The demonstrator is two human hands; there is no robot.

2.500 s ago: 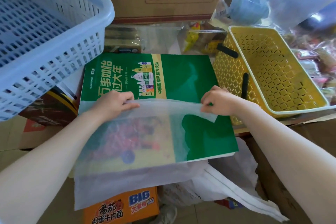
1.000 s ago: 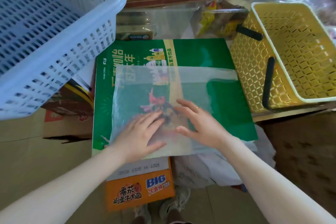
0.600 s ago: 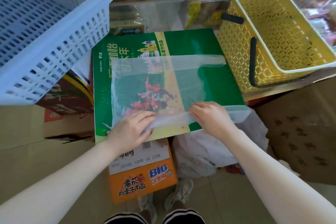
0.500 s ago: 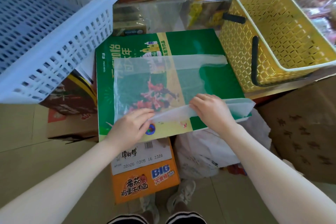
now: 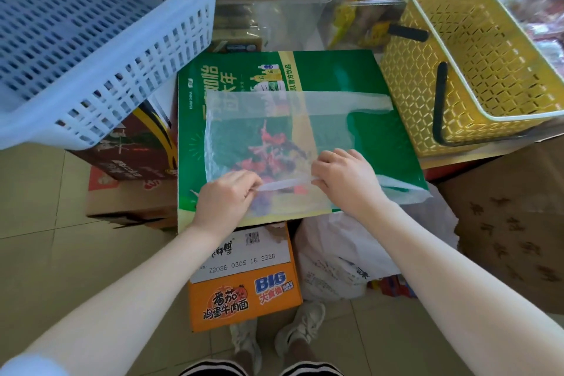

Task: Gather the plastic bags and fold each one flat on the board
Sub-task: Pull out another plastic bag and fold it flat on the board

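Both hands pinch the near edge of the translucent plastic bag (image 5: 274,137): my left hand (image 5: 225,198) at its left part, my right hand (image 5: 345,177) at the middle. Bag lies spread on the green board (image 5: 381,143), which sits between the blue basket (image 5: 100,40) and the yellow basket (image 5: 476,70). Orange noodle box (image 5: 244,293) sits below the board's near edge.
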